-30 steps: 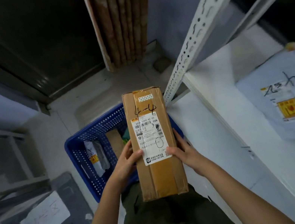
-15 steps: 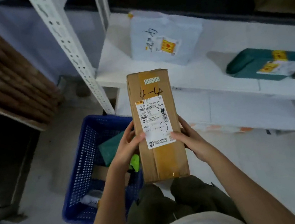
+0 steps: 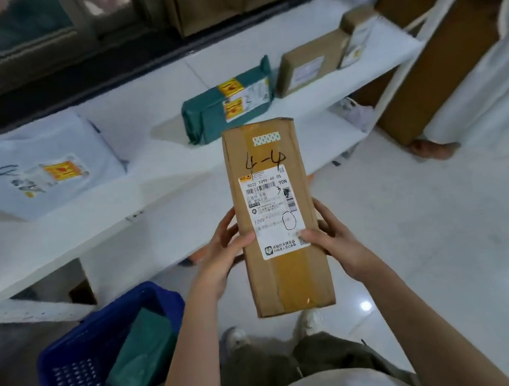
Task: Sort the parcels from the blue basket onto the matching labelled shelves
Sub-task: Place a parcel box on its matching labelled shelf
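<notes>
A long brown cardboard parcel (image 3: pixel 289 275) marked "4-4" with a white shipping label is held flat in front of me, label up. My left hand (image 3: pixel 223 252) grips its left edge and my right hand (image 3: pixel 332 237) grips its right edge, thumbs on the label. The blue basket (image 3: pixel 77 370) stands on the floor at lower left, with a green parcel (image 3: pixel 141 352) inside. Beyond the held parcel runs a low white shelf (image 3: pixel 157 189).
On the shelf lie a white mailer bag (image 3: pixel 36 177) at left, a green parcel (image 3: pixel 227 105) in the middle and two brown boxes (image 3: pixel 312 67) at right. A white shelf upright (image 3: pixel 438 7) and a tall brown carton (image 3: pixel 433 59) stand at right. Glossy tiled floor (image 3: pixel 459 241) extends rightward.
The view has swung right along the shelf; the basket now sits lower left. Both hands keep the same hold on the "4-4" parcel, now in front of the shelf's middle.
</notes>
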The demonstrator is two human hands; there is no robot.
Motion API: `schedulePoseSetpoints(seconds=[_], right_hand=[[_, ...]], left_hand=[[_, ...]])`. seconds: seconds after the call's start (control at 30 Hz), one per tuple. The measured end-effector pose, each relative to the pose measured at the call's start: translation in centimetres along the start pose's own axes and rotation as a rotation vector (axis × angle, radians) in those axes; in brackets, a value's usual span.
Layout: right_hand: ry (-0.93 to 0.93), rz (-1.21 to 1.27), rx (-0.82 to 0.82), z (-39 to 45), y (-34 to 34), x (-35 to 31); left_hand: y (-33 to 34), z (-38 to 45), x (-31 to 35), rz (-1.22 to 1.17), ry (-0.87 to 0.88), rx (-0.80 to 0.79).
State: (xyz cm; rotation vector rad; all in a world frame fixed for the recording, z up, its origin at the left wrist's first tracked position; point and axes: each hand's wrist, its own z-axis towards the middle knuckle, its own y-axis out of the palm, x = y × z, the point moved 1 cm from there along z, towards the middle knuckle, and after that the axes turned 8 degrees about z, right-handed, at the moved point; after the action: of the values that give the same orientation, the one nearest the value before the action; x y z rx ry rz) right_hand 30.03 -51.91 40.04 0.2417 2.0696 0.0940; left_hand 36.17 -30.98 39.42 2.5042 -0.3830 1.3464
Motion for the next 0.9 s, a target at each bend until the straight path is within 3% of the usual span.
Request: schedulePoseSetpoints(seconds=[0.4,0.9], right_hand=[[-0.09,0.161,0.211,-1.5,-18.2,-1.6],[-0.132,0.202,0.28,5.4,-28.5,-5.9]], left_hand=[[18.0,8.2,4.0,0.192,0.03,-0.188],[26.1,20.2,9.2,0.305,0.024,-0.309]])
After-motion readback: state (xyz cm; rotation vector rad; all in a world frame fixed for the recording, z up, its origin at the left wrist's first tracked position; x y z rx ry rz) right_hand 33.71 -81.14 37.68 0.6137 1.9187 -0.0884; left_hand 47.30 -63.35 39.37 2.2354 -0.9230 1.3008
